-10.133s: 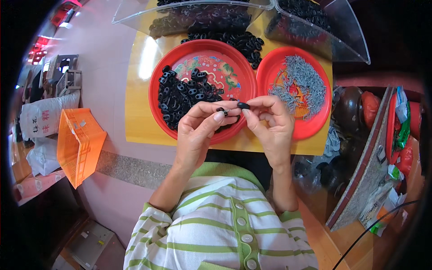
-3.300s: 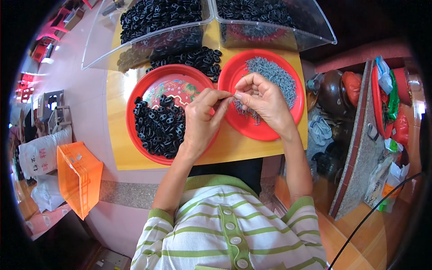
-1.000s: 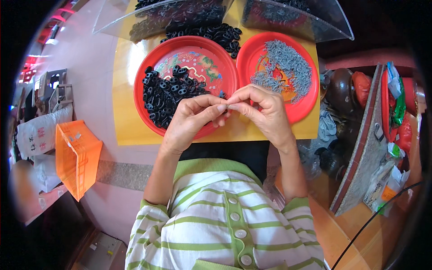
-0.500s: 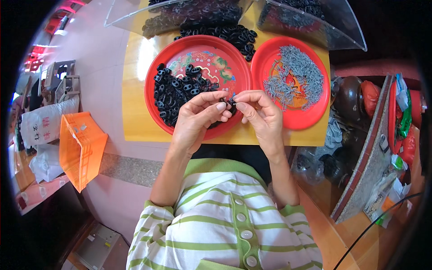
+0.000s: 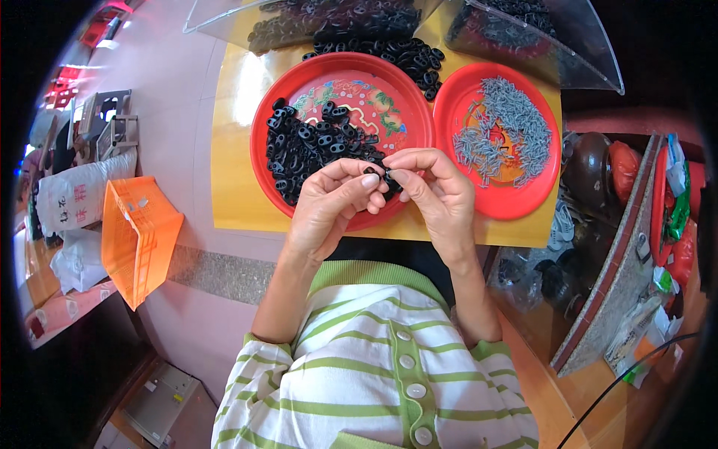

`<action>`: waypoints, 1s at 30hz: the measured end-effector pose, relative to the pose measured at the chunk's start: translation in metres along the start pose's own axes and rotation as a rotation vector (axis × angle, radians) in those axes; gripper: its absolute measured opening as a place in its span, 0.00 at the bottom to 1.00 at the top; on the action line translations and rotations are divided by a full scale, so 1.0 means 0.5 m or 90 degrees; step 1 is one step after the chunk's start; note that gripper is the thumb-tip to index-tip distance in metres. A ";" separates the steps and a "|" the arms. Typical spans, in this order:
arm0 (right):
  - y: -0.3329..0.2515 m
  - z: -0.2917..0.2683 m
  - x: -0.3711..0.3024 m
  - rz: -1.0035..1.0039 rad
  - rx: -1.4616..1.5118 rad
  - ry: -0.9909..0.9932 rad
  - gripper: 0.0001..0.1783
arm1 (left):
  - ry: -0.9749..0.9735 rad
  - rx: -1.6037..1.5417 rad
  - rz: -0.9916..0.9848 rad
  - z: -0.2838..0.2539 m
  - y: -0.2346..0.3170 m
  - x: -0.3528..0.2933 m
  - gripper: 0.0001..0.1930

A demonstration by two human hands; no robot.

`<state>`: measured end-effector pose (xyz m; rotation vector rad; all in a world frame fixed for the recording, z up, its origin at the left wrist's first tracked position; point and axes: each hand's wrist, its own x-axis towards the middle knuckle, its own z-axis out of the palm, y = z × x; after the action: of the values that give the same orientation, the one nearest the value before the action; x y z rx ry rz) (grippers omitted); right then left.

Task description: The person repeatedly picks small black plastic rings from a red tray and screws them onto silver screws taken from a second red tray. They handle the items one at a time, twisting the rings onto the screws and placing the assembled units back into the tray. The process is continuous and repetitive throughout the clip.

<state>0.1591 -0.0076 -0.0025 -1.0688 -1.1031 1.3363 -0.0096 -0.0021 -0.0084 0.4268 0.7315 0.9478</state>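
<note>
Over the near rim of the larger red tray [image 5: 419,105], my two hands meet. My left hand [image 5: 329,202] pinches a small black plastic piece [image 5: 384,178] between thumb and fingertips. My right hand [image 5: 440,191] is closed in a pinch against the same piece; what its fingertips hold is too small and covered to make out. Similar black pieces with two holes [image 5: 310,150] lie heaped in the left part of the tray. To the right, a smaller red tray [image 5: 499,209] holds many little grey screw-like pins [image 5: 523,127].
More black pieces [image 5: 407,58] spill from a clear plastic bin [image 5: 299,30] at the table's far side. Another clear bin [image 5: 568,52] stands far right. An orange crate [image 5: 142,232] sits left of the yellow table [image 5: 232,179]. Jars and bags crowd the right.
The view has shifted slightly, so the table and trays appear a little further right. My hands keep the same pinch, with the fingertips a touch closer around the black piece.
</note>
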 end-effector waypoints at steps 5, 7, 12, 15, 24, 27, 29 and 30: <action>-0.003 0.003 0.001 -0.006 -0.021 0.002 0.05 | 0.024 0.065 0.025 0.011 -0.003 -0.003 0.08; -0.007 0.003 0.002 -0.004 -0.038 -0.004 0.05 | 0.022 0.081 0.033 0.014 -0.001 -0.004 0.09; -0.020 0.004 0.003 0.000 -0.054 -0.013 0.05 | 0.011 0.076 0.039 0.018 0.006 -0.006 0.09; -0.023 0.004 0.002 0.016 -0.053 -0.016 0.04 | 0.018 0.087 0.034 0.019 0.007 -0.009 0.08; -0.019 0.003 -0.005 -0.040 -0.164 -0.006 0.04 | 0.031 0.142 0.050 0.023 -0.004 -0.007 0.08; 0.003 -0.004 -0.017 -0.020 -0.149 0.004 0.04 | 0.031 0.142 0.040 0.016 -0.021 -0.006 0.08; 0.003 0.000 -0.021 0.024 -0.093 0.012 0.03 | 0.036 0.127 0.032 0.012 -0.029 -0.007 0.08; 0.000 0.004 -0.022 0.046 -0.062 0.025 0.03 | 0.038 0.135 0.030 0.013 -0.025 -0.009 0.07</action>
<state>0.1575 -0.0187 -0.0021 -1.2111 -1.1197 1.3238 0.0008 -0.0127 -0.0100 0.6058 0.8836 0.9335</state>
